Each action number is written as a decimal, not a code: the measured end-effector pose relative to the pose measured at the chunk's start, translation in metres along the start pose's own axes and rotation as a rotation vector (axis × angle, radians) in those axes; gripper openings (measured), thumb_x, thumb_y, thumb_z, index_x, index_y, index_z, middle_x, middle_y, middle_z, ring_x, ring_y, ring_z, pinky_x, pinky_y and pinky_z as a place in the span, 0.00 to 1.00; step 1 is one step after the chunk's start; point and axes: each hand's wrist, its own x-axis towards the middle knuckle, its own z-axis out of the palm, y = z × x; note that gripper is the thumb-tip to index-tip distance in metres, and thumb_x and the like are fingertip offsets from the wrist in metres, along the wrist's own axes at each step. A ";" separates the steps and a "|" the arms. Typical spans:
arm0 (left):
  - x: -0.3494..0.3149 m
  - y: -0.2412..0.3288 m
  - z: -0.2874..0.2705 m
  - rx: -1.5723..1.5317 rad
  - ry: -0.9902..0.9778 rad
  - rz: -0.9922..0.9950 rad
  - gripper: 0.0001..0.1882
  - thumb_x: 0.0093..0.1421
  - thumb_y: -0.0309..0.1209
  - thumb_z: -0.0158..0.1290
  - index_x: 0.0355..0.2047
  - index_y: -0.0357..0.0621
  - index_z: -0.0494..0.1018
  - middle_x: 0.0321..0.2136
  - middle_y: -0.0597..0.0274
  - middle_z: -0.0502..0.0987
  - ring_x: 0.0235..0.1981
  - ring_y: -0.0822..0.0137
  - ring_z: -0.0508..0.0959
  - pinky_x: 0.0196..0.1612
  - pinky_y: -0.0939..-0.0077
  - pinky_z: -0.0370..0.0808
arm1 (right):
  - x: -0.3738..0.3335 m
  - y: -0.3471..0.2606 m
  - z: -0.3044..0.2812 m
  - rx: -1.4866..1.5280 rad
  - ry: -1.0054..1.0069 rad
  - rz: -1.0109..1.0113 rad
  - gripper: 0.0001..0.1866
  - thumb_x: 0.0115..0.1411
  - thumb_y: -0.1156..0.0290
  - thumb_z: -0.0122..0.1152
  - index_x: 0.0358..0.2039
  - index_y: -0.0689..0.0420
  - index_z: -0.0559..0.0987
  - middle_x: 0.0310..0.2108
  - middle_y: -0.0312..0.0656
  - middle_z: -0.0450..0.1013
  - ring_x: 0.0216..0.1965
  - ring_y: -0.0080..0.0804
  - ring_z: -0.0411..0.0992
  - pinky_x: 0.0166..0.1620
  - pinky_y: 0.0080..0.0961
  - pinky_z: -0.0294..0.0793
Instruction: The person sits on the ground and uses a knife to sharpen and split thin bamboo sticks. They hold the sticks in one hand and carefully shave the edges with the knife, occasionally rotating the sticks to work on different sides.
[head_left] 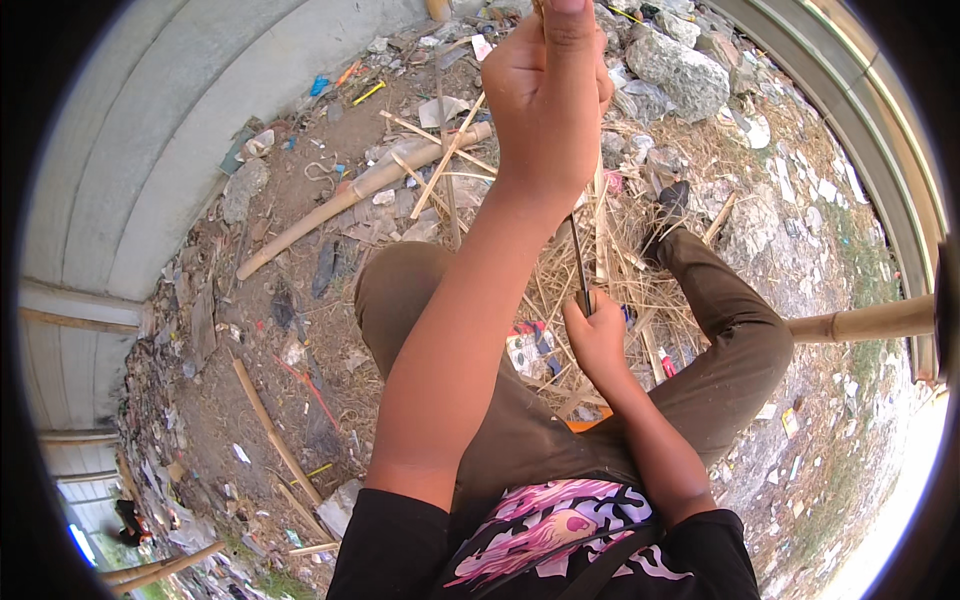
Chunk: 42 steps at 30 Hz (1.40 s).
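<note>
My left hand [548, 85] is raised close to the camera with its fingers closed around the top of a thin pale strip, which shows only at the upper edge. Lower down, between my knees, my right hand [597, 335] grips a thin dark blade-like piece [579, 262] that points up toward the left hand. The left forearm hides whatever joins the two. I sit with brown trousers [735, 335] over a heap of dry bamboo slivers and straw [625, 265].
A long bamboo pole [350, 200] lies on the littered dirt at the left. Another pole [865, 322] comes in from the right. Rocks [680, 70] sit at the far side. A grey concrete wall [150, 150] curves along the left.
</note>
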 end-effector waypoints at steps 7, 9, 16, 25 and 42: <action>0.000 -0.008 -0.012 0.105 -0.141 0.150 0.32 0.69 0.62 0.41 0.22 0.46 0.60 0.11 0.76 0.51 0.11 0.82 0.49 0.15 0.81 0.45 | 0.030 -0.058 -0.068 1.260 -0.527 0.852 0.13 0.60 0.75 0.52 0.19 0.52 0.64 0.09 0.29 0.53 0.09 0.21 0.54 0.16 0.24 0.57; 0.000 -0.013 -0.006 0.105 -0.133 0.169 0.32 0.68 0.62 0.43 0.22 0.46 0.60 0.12 0.76 0.51 0.11 0.82 0.50 0.15 0.80 0.45 | 0.023 -0.077 -0.084 1.176 -0.462 0.737 0.12 0.60 0.76 0.52 0.20 0.53 0.65 0.09 0.29 0.53 0.10 0.20 0.54 0.17 0.23 0.55; 0.004 -0.011 -0.009 0.113 0.042 0.169 0.27 0.71 0.55 0.45 0.19 0.55 0.61 0.12 0.76 0.58 0.12 0.81 0.55 0.14 0.82 0.52 | -0.021 -0.152 -0.104 0.648 0.226 -0.433 0.08 0.65 0.81 0.52 0.28 0.60 0.68 0.17 0.34 0.66 0.18 0.14 0.59 0.22 0.16 0.58; 0.003 -0.005 -0.021 0.060 -0.093 0.104 0.34 0.67 0.64 0.43 0.23 0.45 0.61 0.12 0.75 0.51 0.10 0.81 0.48 0.15 0.79 0.43 | 0.005 0.009 -0.003 0.056 -0.090 0.148 0.17 0.55 0.68 0.57 0.15 0.63 0.67 0.13 0.40 0.66 0.15 0.26 0.62 0.23 0.34 0.65; 0.015 -0.014 -0.021 0.092 0.055 0.188 0.29 0.71 0.57 0.43 0.21 0.50 0.60 0.14 0.76 0.56 0.12 0.82 0.53 0.15 0.82 0.48 | 0.001 -0.135 -0.096 0.128 0.183 -0.321 0.10 0.59 0.79 0.62 0.23 0.61 0.71 0.12 0.30 0.62 0.17 0.11 0.57 0.21 0.19 0.58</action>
